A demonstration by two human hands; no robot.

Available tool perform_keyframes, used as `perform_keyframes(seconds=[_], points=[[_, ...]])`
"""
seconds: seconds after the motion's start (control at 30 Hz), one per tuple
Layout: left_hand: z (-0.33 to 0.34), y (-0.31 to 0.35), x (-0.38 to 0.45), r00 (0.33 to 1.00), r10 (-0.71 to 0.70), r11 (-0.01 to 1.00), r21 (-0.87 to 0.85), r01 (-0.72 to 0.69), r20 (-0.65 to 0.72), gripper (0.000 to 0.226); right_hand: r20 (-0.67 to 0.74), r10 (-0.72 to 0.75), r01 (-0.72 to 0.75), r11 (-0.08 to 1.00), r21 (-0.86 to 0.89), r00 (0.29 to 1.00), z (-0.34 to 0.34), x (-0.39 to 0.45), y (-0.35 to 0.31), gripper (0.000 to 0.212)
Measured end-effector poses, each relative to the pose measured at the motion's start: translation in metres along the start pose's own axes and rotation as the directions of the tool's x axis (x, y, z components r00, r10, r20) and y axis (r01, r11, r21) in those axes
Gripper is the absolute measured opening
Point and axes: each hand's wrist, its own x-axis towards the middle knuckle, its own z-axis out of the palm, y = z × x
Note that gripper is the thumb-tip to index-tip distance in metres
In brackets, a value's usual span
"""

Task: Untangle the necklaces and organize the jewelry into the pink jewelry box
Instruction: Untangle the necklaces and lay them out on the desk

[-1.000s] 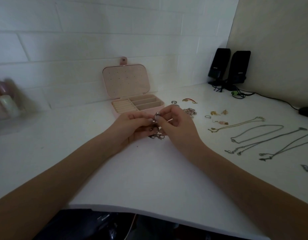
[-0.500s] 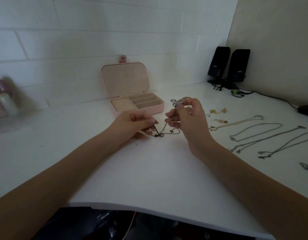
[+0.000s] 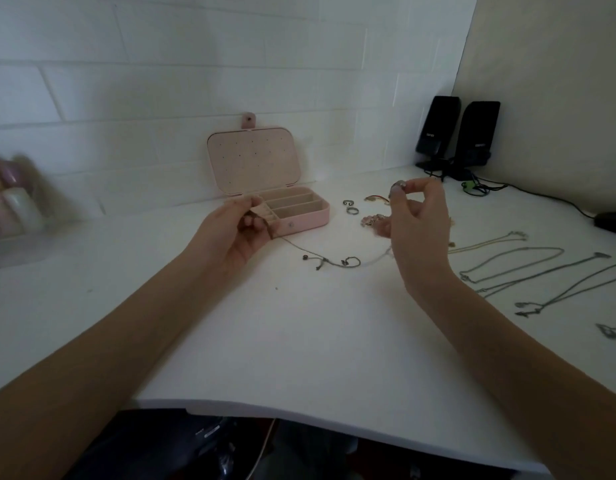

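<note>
The pink jewelry box (image 3: 310, 216) stands open at the back of the white table, its lid upright against the wall. My left hand (image 3: 235, 230) is raised in front of the box and pinches one end of a thin chain necklace (image 3: 330, 262). The chain sags onto the table, with small charms at its low middle. My right hand (image 3: 415, 225) is lifted to the right and pinches the chain's other end between thumb and fingertips. Two rings (image 3: 349, 206) and a small pile of pinkish jewelry (image 3: 372, 220) lie between the box and my right hand.
Several untangled necklaces (image 3: 528, 268) lie spread out at the right. Two black speakers (image 3: 457, 133) with cables stand in the back corner, a dark mouse (image 3: 611, 221) beside them. A blurred container (image 3: 12, 199) sits at the far left. The table's front edge (image 3: 299, 410) runs below my forearms.
My hands were together over a tangled clump; they have moved apart, the right going up and right, the left toward the box. The chain is now stretched out between them.
</note>
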Motion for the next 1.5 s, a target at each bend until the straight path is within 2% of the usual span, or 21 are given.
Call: perform_keyframes(seconds=[0.07,0.2,0.3,0.37,0.43,0.5,0.67,0.73,0.83,0.93,1.03,1.2,1.33,1.5], points=[[-0.003,0.004,0.003,1.000,-0.008,0.999,-0.051,0.007,-0.010,0.022,-0.013,0.014,-0.013,1.000,0.026,1.000,-0.004,0.002,-0.001,0.006],[-0.006,0.003,0.002,1.000,0.013,0.988,0.153,-0.015,0.013,0.021,-0.019,0.005,-0.006,0.999,-0.043,1.000,-0.007,0.006,0.001,0.009],[-0.008,0.001,-0.001,0.994,0.046,0.967,0.246,-0.070,0.102,0.017,0.029,-0.021,0.022,0.999,-0.033,0.999,-0.004,0.005,0.000,0.007],[-0.009,0.000,-0.002,0.982,0.082,0.944,0.304,-0.131,0.169,0.016,0.064,-0.094,0.099,0.992,-0.076,0.994,-0.001,0.004,0.001,0.012],[-0.009,-0.001,-0.004,0.973,0.101,0.935,0.315,-0.164,0.206,0.018,0.150,-0.169,0.196,0.962,-0.192,0.974,0.001,0.001,0.002,0.012],[-0.007,-0.002,-0.007,0.971,0.092,0.940,0.302,-0.158,0.223,0.020,0.255,-0.170,0.249,0.915,-0.317,0.952,0.003,-0.003,0.008,0.009],[-0.002,-0.003,-0.015,0.966,0.015,0.963,0.256,-0.083,0.258,0.018,0.464,0.003,0.282,0.792,-0.542,0.886,0.008,-0.011,0.021,0.004],[0.000,-0.004,-0.017,0.964,0.001,0.963,0.259,-0.072,0.266,0.016,0.502,-0.008,0.318,0.782,-0.536,0.865,0.008,-0.013,0.019,0.010],[0.001,-0.005,-0.018,0.962,-0.013,0.958,0.280,-0.066,0.274,0.013,0.520,-0.133,0.387,0.823,-0.416,0.843,0.013,-0.020,0.015,0.017],[0.003,-0.009,-0.020,0.953,-0.024,0.960,0.275,-0.063,0.303,0.011,0.523,-0.041,0.250,0.908,-0.336,0.851,0.024,-0.029,0.012,0.019],[0.006,-0.013,-0.021,0.940,-0.039,0.956,0.286,-0.063,0.338,0.010,0.540,0.042,0.141,0.946,-0.293,0.841,0.029,-0.032,0.009,0.019],[0.009,-0.015,-0.024,0.921,-0.036,0.962,0.264,-0.074,0.388,0.012,0.506,0.120,0.006,0.971,-0.240,0.854,0.031,-0.035,0.006,0.038],[0.009,-0.016,-0.024,0.927,-0.018,0.961,0.264,-0.088,0.374,0.016,0.504,0.128,-0.052,0.985,-0.162,0.854,0.033,-0.031,0.010,0.021],[0.009,-0.015,-0.025,0.940,0.013,0.943,0.309,-0.125,0.342,0.020,0.510,0.124,-0.025,0.980,-0.196,0.851,0.030,-0.030,0.010,0.018]])
